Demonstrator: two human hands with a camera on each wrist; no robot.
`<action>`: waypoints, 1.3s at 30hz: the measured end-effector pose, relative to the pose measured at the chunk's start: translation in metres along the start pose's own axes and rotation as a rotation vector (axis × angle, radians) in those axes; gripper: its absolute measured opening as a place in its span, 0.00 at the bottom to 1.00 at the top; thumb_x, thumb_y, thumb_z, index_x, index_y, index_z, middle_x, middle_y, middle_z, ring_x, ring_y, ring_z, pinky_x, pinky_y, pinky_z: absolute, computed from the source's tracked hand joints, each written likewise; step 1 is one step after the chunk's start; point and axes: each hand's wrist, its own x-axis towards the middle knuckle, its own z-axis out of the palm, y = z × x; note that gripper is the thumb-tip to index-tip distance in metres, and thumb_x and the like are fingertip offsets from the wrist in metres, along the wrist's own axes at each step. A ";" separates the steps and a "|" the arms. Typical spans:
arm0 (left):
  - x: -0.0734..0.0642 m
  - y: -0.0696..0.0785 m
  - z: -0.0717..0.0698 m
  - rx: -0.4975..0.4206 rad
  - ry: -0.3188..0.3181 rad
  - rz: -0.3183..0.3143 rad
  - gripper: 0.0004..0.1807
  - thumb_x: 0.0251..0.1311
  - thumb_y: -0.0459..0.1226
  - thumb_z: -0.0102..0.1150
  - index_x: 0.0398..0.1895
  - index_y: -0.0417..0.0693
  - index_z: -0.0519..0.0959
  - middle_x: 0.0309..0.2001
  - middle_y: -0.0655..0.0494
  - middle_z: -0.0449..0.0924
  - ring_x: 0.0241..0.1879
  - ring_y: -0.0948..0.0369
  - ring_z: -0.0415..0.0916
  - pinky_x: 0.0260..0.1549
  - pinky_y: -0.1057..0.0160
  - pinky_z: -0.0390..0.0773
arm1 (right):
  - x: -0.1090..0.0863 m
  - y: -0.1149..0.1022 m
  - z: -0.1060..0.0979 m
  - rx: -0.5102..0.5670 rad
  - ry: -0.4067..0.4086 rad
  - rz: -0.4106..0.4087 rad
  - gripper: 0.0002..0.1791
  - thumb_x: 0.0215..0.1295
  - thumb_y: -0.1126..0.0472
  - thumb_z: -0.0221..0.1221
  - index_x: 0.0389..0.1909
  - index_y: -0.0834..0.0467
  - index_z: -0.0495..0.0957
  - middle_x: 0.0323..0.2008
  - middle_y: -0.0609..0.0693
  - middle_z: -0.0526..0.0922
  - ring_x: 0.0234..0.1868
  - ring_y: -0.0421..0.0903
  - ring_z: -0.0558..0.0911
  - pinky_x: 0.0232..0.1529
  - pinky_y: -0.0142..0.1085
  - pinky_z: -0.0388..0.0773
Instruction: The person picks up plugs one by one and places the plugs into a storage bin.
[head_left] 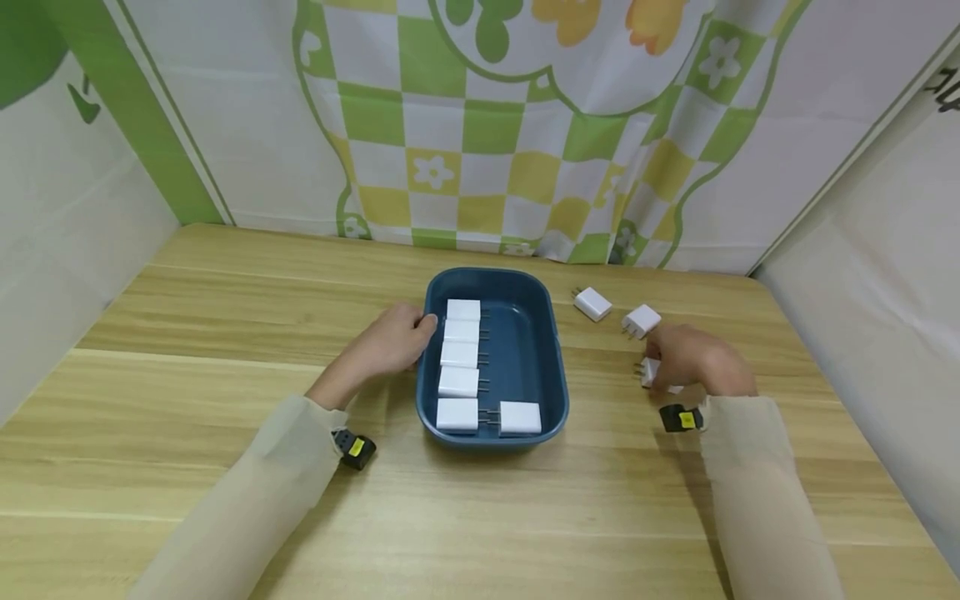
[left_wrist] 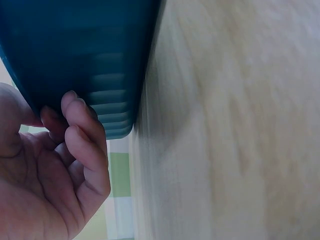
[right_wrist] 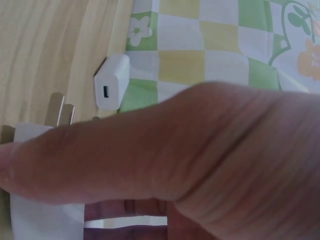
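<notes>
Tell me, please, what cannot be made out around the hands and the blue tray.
Head view: part of the charger at the right hand, hidden by that hand.
Left wrist view: the inside of the tray, hidden by its outer wall.
Right wrist view: one end of the charger, cut off by the bottom edge.

Cropped black characters (head_left: 948, 83) on white sheet (head_left: 885, 208), seemingly illegible
</notes>
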 end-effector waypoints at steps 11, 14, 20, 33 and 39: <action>-0.001 0.000 0.001 -0.001 0.004 0.003 0.23 0.79 0.39 0.37 0.23 0.42 0.73 0.17 0.54 0.69 0.16 0.59 0.68 0.19 0.63 0.68 | -0.006 -0.007 -0.007 -0.078 0.104 -0.103 0.29 0.53 0.59 0.72 0.53 0.70 0.77 0.47 0.63 0.81 0.41 0.54 0.79 0.38 0.47 0.78; -0.001 -0.001 0.001 -0.003 0.000 0.002 0.23 0.79 0.39 0.37 0.23 0.42 0.73 0.17 0.54 0.69 0.16 0.59 0.67 0.19 0.63 0.68 | -0.010 -0.011 -0.008 -0.075 0.136 -0.140 0.27 0.55 0.58 0.72 0.51 0.69 0.78 0.47 0.64 0.81 0.43 0.56 0.80 0.40 0.50 0.78; -0.001 -0.001 0.001 0.006 -0.002 0.003 0.24 0.79 0.39 0.37 0.22 0.42 0.72 0.17 0.53 0.69 0.16 0.59 0.68 0.19 0.63 0.68 | -0.019 -0.024 -0.012 -0.055 0.250 -0.226 0.23 0.57 0.57 0.72 0.49 0.66 0.80 0.41 0.60 0.83 0.39 0.53 0.80 0.37 0.47 0.76; -0.001 0.000 -0.001 -0.007 -0.006 0.012 0.25 0.79 0.39 0.37 0.19 0.44 0.70 0.16 0.54 0.68 0.15 0.59 0.66 0.18 0.63 0.66 | -0.046 -0.051 -0.018 -0.121 0.427 -0.320 0.23 0.64 0.55 0.69 0.56 0.63 0.79 0.45 0.57 0.81 0.41 0.54 0.78 0.42 0.49 0.75; -0.001 0.000 -0.001 -0.011 -0.009 0.007 0.24 0.79 0.40 0.37 0.21 0.43 0.71 0.17 0.54 0.69 0.16 0.59 0.67 0.19 0.63 0.67 | -0.051 -0.063 -0.017 -0.117 0.472 -0.377 0.24 0.66 0.53 0.67 0.59 0.60 0.78 0.49 0.56 0.79 0.42 0.54 0.78 0.42 0.49 0.75</action>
